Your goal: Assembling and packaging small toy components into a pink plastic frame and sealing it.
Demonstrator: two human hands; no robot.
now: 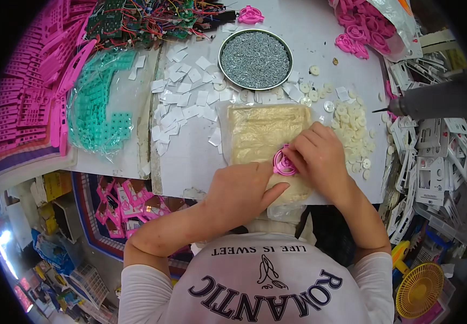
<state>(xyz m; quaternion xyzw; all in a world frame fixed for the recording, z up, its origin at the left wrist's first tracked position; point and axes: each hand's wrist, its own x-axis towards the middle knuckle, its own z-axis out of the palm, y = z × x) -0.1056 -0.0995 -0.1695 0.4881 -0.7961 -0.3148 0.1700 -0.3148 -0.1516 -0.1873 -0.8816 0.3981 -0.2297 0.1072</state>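
A small pink round plastic part (285, 163) with a ring-shaped frame lies over a beige, plastic-wrapped pad (268, 127) at the table's near edge. My left hand (241, 186) holds it from the left, fingers curled against its edge and thumb stuck out to the right below it. From the right, my right hand (317, 154) closes its thumb and fingertips on the part's upper right side. Whether a smaller piece is also between these fingertips is hidden. Cream-coloured round discs (350, 121) lie just beyond my right hand.
A round tin of small screws (256, 58) stands behind the pad, with white square pieces (187, 89) scattered left of it. A power screwdriver (428, 102) juts in from the right. Pink panels (25, 81), bagged teal parts (101, 108) and wired circuit boards (136, 21) crowd the left.
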